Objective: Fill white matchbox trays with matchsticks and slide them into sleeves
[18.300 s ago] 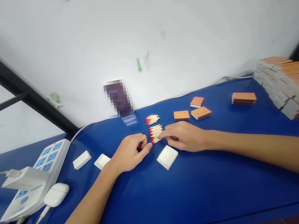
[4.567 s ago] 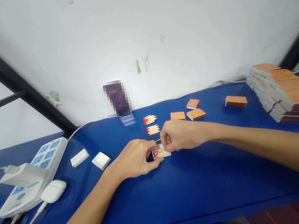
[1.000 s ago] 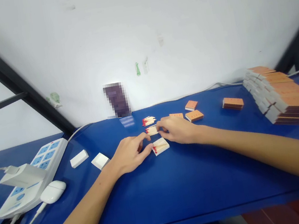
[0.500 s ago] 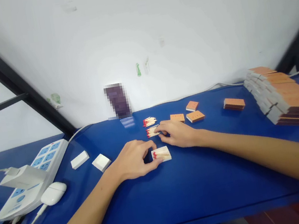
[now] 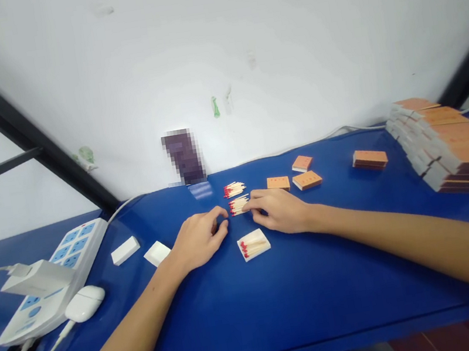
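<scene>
Open tray: white matchbox tray (image 5: 253, 235) on the blue tabletop (image 5: 322, 280), near centre and between the forearms; the matches inside it (image 5: 252, 247) lie with red heads to the left.
Near match group: loose matches (image 5: 235, 206) laid side by side on the tabletop, far of the open tray, heads to the left.
Far match group: a second loose cluster (image 5: 233, 190), just beyond the first and untouched.
Right hand: right hand (image 5: 282, 209), index fingertip at the plain ends of the near match group; whether its grip pinches a match cannot be told.
Left hand: left hand (image 5: 200, 240), left of the near match group; its grip is parted and nothing shows in it.
Done so far: judged from the layout, part of the filling, since several matches lie in the open tray.
Left over: both loose groups lie outside any tray; the open tray has no sleeve around it.
White pieces: a narrow white piece (image 5: 125, 250) and a second tray (image 5: 156, 252), partly behind the left wrist, at left.
Orange matchboxes: three boxes (image 5: 307, 180) at far right of centre, beyond the right hand.
Stacked matchboxes: a large stack (image 5: 461, 142) at far right.
</scene>
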The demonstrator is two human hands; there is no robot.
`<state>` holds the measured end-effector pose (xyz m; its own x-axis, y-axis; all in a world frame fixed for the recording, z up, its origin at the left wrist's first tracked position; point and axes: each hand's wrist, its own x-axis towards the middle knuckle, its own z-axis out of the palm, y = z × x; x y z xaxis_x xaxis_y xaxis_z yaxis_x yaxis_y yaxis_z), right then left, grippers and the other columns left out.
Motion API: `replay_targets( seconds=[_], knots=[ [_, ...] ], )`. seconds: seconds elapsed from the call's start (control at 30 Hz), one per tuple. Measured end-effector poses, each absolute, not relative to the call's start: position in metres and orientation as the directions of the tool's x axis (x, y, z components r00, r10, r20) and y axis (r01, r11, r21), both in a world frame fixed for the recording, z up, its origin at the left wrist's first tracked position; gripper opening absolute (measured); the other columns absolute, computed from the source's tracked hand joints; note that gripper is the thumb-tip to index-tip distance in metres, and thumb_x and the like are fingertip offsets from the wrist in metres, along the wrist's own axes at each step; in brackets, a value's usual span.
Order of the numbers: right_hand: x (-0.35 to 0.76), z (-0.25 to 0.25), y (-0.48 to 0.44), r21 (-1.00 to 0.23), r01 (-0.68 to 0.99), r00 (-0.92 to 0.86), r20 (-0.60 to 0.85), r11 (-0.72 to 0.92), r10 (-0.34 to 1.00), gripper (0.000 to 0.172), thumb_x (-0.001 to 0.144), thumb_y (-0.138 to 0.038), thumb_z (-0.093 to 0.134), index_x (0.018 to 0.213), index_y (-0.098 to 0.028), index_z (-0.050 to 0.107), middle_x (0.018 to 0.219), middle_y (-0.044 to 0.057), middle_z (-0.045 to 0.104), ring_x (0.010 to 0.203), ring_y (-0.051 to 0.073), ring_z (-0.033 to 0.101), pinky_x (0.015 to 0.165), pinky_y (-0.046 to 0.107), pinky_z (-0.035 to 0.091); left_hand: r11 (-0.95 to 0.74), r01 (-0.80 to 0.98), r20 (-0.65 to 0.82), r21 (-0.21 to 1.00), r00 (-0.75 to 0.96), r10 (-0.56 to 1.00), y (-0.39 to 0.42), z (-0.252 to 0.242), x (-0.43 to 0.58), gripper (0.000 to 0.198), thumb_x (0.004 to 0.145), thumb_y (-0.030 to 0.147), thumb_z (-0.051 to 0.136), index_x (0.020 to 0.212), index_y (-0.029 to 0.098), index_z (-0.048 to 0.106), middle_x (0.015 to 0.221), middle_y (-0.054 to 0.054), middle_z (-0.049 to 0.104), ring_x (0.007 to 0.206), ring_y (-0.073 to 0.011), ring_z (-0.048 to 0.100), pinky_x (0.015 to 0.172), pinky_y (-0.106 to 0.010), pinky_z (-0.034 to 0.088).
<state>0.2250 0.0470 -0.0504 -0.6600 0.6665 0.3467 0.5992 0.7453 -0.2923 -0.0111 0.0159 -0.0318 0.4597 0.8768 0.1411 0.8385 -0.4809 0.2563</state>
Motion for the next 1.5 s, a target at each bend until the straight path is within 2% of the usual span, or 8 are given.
replay_targets(
  seconds=[0.23,0.77,0.93,1.23,1.5],
  knots=[
    [0.2259,-0.0514,0.0480,-0.280,0.600,-0.669,0.337,0.749,0.662,0.029,0.092,-0.017,0.050,0.111,-0.020,0.072,0.088,0.004,0.061,0.075,0.015,0.054,0.066,0.027,0.035,-0.548,0.799,0.114,0.247,0.538,0.835,0.0152,-0.0287,-0.0114,0.030,0.096,0.029,0.040,0.116,0.023,0.062,0.071,0.002,0.061,0.064,-0.0149,0.056,0.064,-0.026,0.039],
    [0.2260,-0.0494,0.0462,-0.298,0.606,-0.666,0.319,0.738,0.675,0.029,0.092,-0.016,0.049,0.109,-0.020,0.071,0.094,0.005,0.061,0.078,0.015,0.056,0.068,0.027,0.036,-0.509,0.793,0.114,0.335,0.502,0.857,0.0162,-0.0304,-0.0117,0.030,0.096,0.032,0.042,0.121,0.023,0.057,0.064,0.005,0.056,0.059,-0.0136,0.053,0.059,-0.025,0.035],
    [0.2260,-0.0494,0.0455,-0.296,0.600,-0.672,0.318,0.743,0.669,0.029,0.092,-0.016,0.048,0.108,-0.019,0.072,0.094,0.006,0.061,0.079,0.016,0.056,0.069,0.027,0.037,-0.520,0.794,0.121,0.315,0.510,0.852,0.0161,-0.0302,-0.0116,0.033,0.096,0.031,0.043,0.125,0.023,0.056,0.064,0.004,0.056,0.059,-0.0143,0.054,0.058,-0.025,0.034],
    [0.2254,-0.0511,0.0463,-0.261,0.652,-0.646,0.301,0.712,0.702,0.032,0.093,-0.019,0.047,0.118,-0.022,0.068,0.093,0.005,0.058,0.072,0.015,0.053,0.064,0.027,0.034,-0.523,0.814,0.115,0.250,0.512,0.851,0.0147,-0.0295,-0.0108,0.036,0.097,0.033,0.041,0.128,0.022,0.058,0.068,0.001,0.060,0.063,-0.0157,0.056,0.062,-0.026,0.037],
    [0.2259,-0.0496,0.0458,-0.280,0.633,-0.658,0.296,0.722,0.692,0.028,0.093,-0.020,0.049,0.111,-0.022,0.070,0.096,0.006,0.058,0.077,0.016,0.055,0.068,0.027,0.037,-0.529,0.814,0.118,0.241,0.517,0.848,0.0143,-0.0291,-0.0102,0.036,0.097,0.034,0.042,0.126,0.022,0.060,0.068,0.001,0.060,0.062,-0.0156,0.056,0.063,-0.027,0.038]
  ],
)
